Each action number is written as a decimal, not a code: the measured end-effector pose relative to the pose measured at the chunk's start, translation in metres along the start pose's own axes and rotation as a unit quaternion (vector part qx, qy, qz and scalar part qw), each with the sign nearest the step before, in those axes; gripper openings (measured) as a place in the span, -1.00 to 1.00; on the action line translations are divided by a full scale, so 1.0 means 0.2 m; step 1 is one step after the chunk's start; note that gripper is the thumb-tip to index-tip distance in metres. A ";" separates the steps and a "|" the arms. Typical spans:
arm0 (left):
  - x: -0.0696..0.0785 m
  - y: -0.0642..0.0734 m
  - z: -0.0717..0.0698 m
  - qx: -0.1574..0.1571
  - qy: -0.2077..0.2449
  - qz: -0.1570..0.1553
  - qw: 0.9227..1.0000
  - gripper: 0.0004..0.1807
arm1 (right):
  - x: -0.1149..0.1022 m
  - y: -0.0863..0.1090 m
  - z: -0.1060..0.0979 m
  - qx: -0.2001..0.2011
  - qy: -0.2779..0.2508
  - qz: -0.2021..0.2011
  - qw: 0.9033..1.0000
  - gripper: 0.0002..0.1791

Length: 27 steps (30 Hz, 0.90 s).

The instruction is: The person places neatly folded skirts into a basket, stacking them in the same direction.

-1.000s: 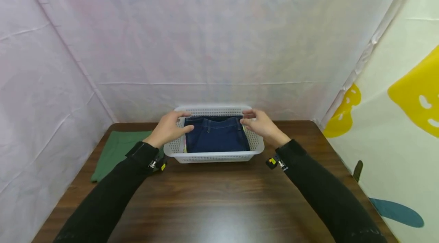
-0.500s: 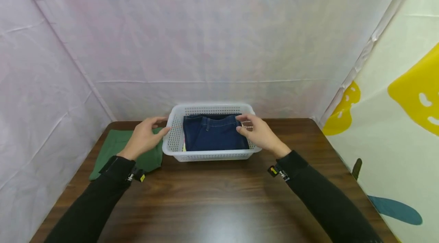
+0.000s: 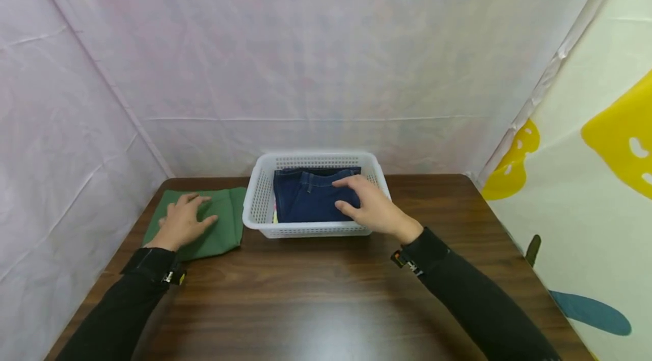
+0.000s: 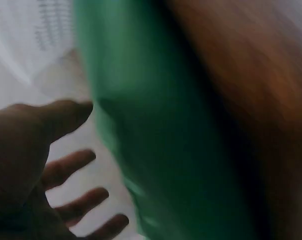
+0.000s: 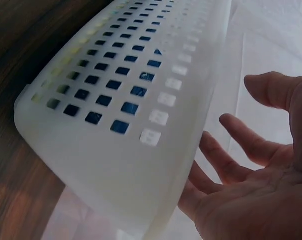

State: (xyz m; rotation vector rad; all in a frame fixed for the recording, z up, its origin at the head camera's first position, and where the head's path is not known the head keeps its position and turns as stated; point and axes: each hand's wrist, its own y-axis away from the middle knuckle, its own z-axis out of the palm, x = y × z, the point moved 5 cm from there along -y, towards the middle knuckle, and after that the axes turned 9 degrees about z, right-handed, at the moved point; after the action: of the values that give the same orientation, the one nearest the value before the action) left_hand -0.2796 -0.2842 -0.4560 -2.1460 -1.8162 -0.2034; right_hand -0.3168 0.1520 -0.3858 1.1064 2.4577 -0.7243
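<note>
My left hand (image 3: 180,222) hovers over or lightly meets the folded green cloth (image 3: 224,219) on the left of the table, fingers spread; contact is unclear. In the left wrist view the thumb and fingers stand apart beside the green cloth (image 4: 156,125). A white plastic basket (image 3: 305,231) with perforated walls holds folded dark blue jeans (image 3: 305,202). Above the right part of the jeans is my right hand (image 3: 372,206), its fingers spread and holding nothing. The right wrist view shows this hand (image 5: 246,185) by the basket's rim (image 5: 211,100), with the jeans visible through the holes.
A brown wooden table (image 3: 305,287) carries the basket and the cloth. White sheeting (image 3: 305,67) rises behind and on the left. To the right hangs a pale sheet with yellow and teal prints (image 3: 591,314). Something pink and yellow (image 3: 275,215) peeks out beneath the jeans.
My left hand has moved left and toward me, from the basket's left side to the green cloth. The right hand has shifted slightly left above the jeans.
</note>
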 end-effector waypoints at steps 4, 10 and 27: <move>-0.05 0.04 0.04 -0.035 -0.016 0.009 0.999 -0.28 | -0.02 0.00 0.04 -0.014 0.023 -0.018 0.999 -0.44; -0.03 0.09 0.02 -0.041 -0.015 0.036 0.998 -0.32 | -0.07 0.01 0.09 -0.020 0.046 -0.037 0.998 -0.40; 0.15 0.29 0.01 -0.070 -0.013 0.142 0.987 -0.39 | -0.31 0.10 0.26 -0.026 0.096 -0.174 0.980 -0.39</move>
State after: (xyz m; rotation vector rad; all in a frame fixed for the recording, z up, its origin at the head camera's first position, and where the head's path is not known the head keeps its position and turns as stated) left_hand -0.2173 -0.2625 -0.4579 -2.4834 -1.5251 -0.2417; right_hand -0.2573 0.0963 -0.4019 0.7654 2.8599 -0.6702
